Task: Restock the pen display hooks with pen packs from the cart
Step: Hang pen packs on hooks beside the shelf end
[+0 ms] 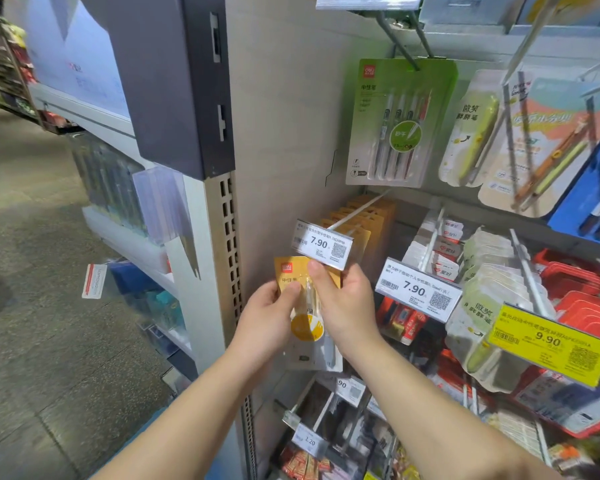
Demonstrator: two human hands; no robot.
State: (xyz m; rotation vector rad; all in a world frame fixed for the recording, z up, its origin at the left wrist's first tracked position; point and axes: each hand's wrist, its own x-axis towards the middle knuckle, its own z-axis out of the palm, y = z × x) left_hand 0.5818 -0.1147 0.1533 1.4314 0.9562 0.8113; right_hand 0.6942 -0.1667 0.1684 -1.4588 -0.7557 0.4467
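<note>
A yellow pen pack [303, 317] is held upright in front of the display, just below a 7.90 price tag [323, 244]. My left hand [265, 320] pinches its left edge. My right hand [343, 303] grips its right side, with the index finger up near the top of the card. Behind the tag, a white hook [359, 209] carries several matching yellow packs [364, 220]. The lower part of the held pack is clear plastic and partly hidden by my hands.
A green pen pack [397, 123] hangs above. To the right hang white packs [437, 247], pale green packs [492, 271], red packs [586, 303] and a yellow 9.90 tag [548, 341]. A grey upright post [229, 244] stands left; the aisle floor [49, 306] lies beyond.
</note>
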